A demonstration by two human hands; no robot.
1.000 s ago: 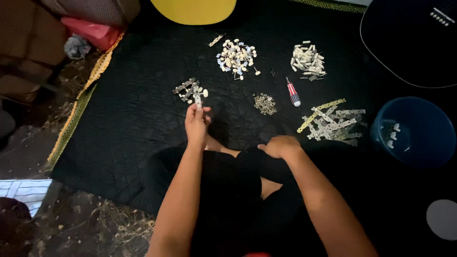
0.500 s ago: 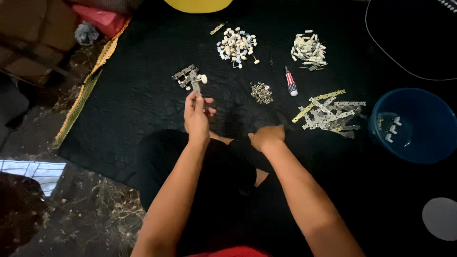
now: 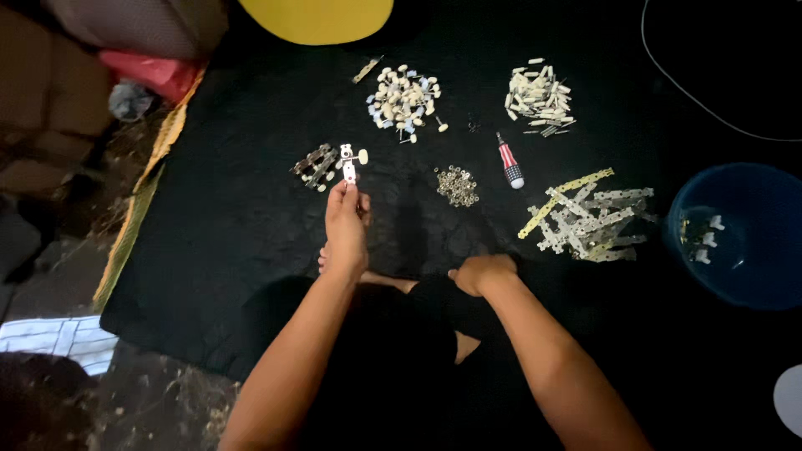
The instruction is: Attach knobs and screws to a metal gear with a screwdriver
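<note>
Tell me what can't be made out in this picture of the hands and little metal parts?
- Head view: left hand pinches a small plate with a pale knob; fingers hide its lower end.
- Right hand is curled; any contents hidden.
- Blue bowl: pieces inside too small.
- Yellow object: cut off by top edge.

The left hand [image 3: 345,230] pinches what looks like a small white-knobbed metal part [image 3: 349,171]; the right hand [image 3: 480,272] rests fisted on the black mat [image 3: 234,217].

A black mat [image 3: 234,250] is spread over a dim, debris-strewn floor [image 3: 150,401], with cardboard boxes [image 3: 38,108] stacked at left.
</note>
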